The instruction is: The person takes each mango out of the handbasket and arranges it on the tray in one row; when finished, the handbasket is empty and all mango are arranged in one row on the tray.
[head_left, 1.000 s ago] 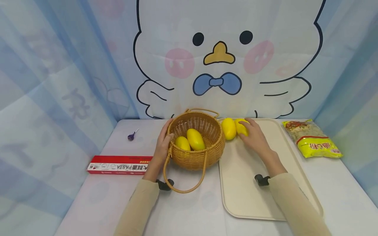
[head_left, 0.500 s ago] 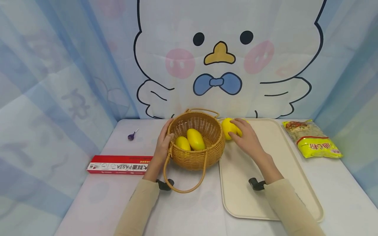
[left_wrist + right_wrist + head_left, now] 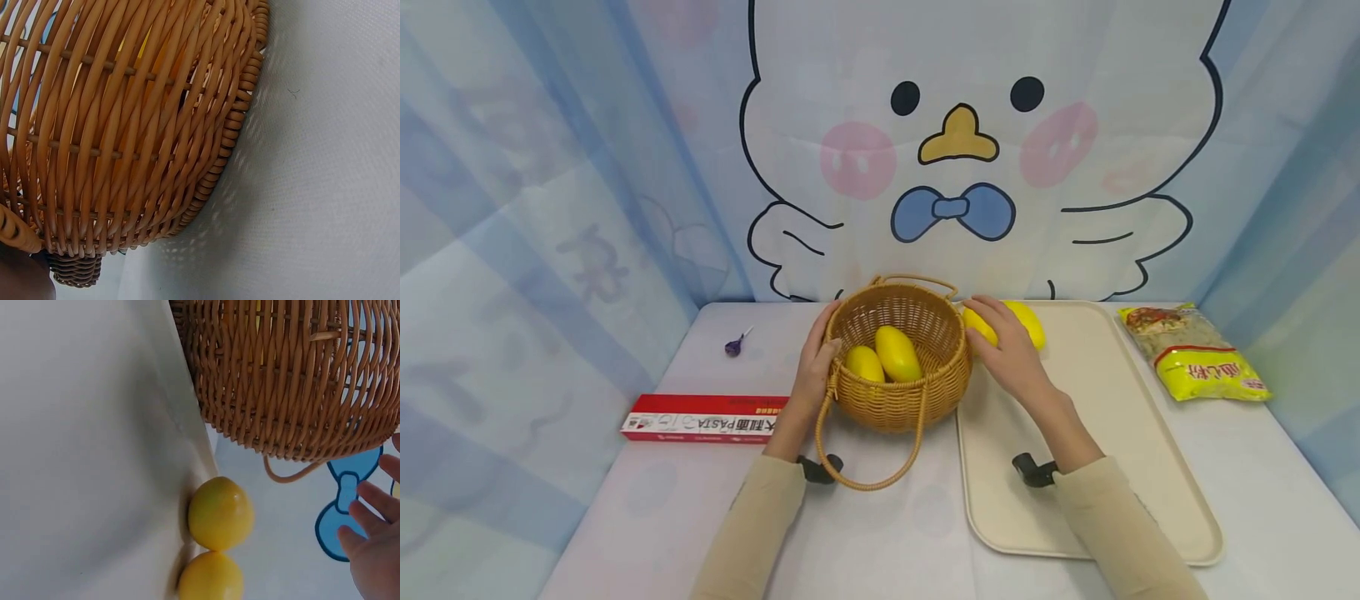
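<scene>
A round wicker basket (image 3: 898, 408) stands on the table, its front handle hanging down. Two yellow mangoes (image 3: 897, 354) lie inside it. My left hand (image 3: 814, 362) grips the basket's left side, with the thumb at the rim. My right hand (image 3: 1009, 350), fingers extended, reaches to the basket's right side above a cream tray (image 3: 1045, 483). Whether its fingertips touch the wicker is unclear. On the tray's far left corner, two more mangoes (image 3: 220, 512) sit side by side, partly hidden by my right hand in the head view.
A red and white pasta box (image 3: 703, 418) lies left of the basket, partly behind my left forearm. Farther back is a small purple lollipop (image 3: 734, 346). A yellow food packet (image 3: 1197, 354) lies right of the tray. A printed curtain (image 3: 977, 250) hangs behind the table.
My right hand has moved left from the mangoes on the tray to the basket's right side. The right mango is more exposed. My left hand and the basket have not moved.
</scene>
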A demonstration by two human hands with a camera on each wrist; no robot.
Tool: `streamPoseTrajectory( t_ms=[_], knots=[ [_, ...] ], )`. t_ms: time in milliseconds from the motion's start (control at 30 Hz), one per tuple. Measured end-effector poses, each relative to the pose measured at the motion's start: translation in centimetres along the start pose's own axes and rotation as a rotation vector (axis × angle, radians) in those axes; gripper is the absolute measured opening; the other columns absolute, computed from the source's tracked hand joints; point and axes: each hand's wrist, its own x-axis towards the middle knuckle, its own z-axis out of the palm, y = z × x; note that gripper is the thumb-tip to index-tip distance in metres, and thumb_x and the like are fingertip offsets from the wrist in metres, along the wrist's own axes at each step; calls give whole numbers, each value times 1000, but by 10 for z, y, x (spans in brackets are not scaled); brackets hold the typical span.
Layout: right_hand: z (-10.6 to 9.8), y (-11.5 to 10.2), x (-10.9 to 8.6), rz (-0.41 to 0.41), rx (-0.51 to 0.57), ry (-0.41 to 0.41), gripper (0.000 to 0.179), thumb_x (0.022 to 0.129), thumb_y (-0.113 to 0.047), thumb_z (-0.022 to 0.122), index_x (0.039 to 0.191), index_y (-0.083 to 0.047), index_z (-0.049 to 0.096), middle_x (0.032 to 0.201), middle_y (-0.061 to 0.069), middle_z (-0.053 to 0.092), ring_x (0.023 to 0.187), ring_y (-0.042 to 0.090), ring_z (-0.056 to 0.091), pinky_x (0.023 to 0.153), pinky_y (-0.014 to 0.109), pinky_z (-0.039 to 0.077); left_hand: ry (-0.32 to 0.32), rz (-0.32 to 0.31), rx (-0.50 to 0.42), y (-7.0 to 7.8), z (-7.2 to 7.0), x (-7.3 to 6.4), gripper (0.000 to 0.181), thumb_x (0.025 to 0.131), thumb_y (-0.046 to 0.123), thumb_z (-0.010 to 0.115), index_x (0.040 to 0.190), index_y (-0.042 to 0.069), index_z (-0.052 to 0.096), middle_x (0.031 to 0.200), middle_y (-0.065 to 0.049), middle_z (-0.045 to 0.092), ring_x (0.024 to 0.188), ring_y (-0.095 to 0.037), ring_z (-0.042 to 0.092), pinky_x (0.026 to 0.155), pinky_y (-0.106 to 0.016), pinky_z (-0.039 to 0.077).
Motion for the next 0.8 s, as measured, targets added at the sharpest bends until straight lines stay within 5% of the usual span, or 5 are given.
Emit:
streamPoseTrajectory(
  t_ms=[267, 533, 800],
  knots=[
    [2, -19, 9, -69, -11, 0, 50, 94, -25, 65, 142, -16, 54, 152, 9, 47, 141, 32, 41, 115, 57, 36, 6, -3, -2, 3, 0, -1, 61, 98, 11, 35, 158, 12, 25, 165, -7, 25, 152, -28, 25, 124, -50, 24],
    [5, -42, 20, -117, -55, -123, 54, 93, -24, 66, 145, -18, 51, 154, 9, 44, 143, 32, 41, 113, 54, 41, 7, 9, -21, 1, 0, 0, 60, 98, 10, 35, 158, 12, 26, 165, -5, 25, 152, -27, 25, 124, -49, 22],
    [12, -56, 32, -121, -79, -290, 57, 94, -28, 65, 148, -21, 47, 154, 7, 44, 141, 30, 43, 113, 53, 41, 47, 34, 12, -30, 2, 9, 59, 98, 18, 36, 157, 22, 29, 162, 9, 30, 150, -17, 29, 124, -48, 25]
  ],
)
